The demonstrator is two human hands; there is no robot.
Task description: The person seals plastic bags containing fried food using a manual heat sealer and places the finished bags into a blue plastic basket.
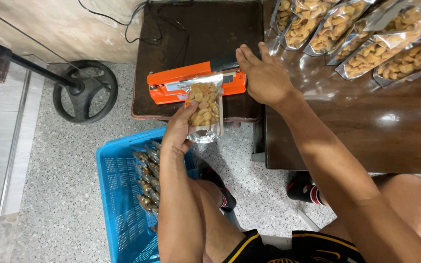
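Your left hand (pixel 180 127) reaches up from your lap with the forearm nearly vertical, fingers and thumb closed on the lower left side of a clear pouch of golden snacks (pixel 204 106). The pouch hangs over the front edge of the small dark desk (pixel 196 34), its top tucked under the bar of the orange heat sealer (pixel 169 85) that lies along that edge. Your palm hides part of the pouch's lower edge, and the shiny bottom is hard to read. Below it, on the floor, the blue plastic crate (pixel 118 195) holds a row of filled pouches (pixel 147 178), partly covered by your arm and cut off by the picture's bottom. Your right hand (pixel 264 75) stretches forward, arm straight, fingers together and flat, pressing down on the right end of the sealer; it grips nothing. Further right, at the far edge of the larger brown desk (pixel 356 131), a fanned row of clear unsealed snack bags (pixel 366 36) overlap one another, their tops cut off by the frame. The sealer's small label is too blurred to make out.
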